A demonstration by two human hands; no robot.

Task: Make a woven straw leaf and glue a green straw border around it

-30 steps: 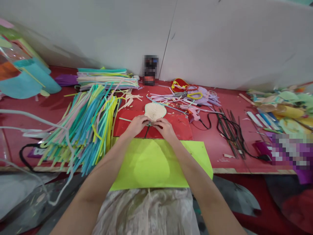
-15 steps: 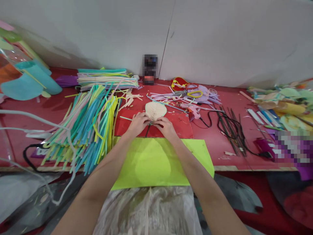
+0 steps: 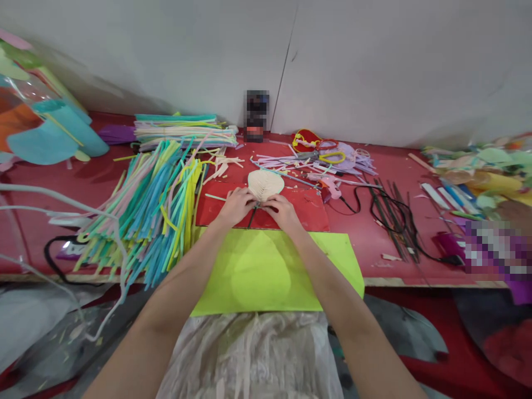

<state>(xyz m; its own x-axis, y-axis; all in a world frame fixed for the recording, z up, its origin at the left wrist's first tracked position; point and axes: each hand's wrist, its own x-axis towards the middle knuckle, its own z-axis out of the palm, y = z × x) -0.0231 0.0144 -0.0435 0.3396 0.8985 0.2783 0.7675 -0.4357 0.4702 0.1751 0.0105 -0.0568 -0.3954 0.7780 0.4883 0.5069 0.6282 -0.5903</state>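
Observation:
A cream, leaf-shaped piece made of bent strips [image 3: 266, 184] lies over the red board [image 3: 311, 208], its narrow end towards me. My left hand [image 3: 238, 206] pinches that narrow end from the left. From the right, my right hand [image 3: 282, 211] closes on the same end, fingertips almost meeting the left ones. A thin dark stem [image 3: 251, 218] runs from between the fingertips towards me. Beside my left hand a pale green strip [image 3: 215, 197] rests on the board. Below my wrists lies a yellow-green sheet [image 3: 261, 271].
Pipe cleaners in many colours [image 3: 153, 205] fill the left side. Behind the board are yellow-handled scissors [image 3: 328, 157] and a pink glue gun [image 3: 331, 187]. Its black cord [image 3: 376, 219] loops among dark sticks [image 3: 394, 221] on the right. A white cable [image 3: 120, 244] hangs over the left table edge.
Both hands stay pinched at the narrow end of the leaf-shaped piece, with barely any movement. The whole view has shifted slightly.

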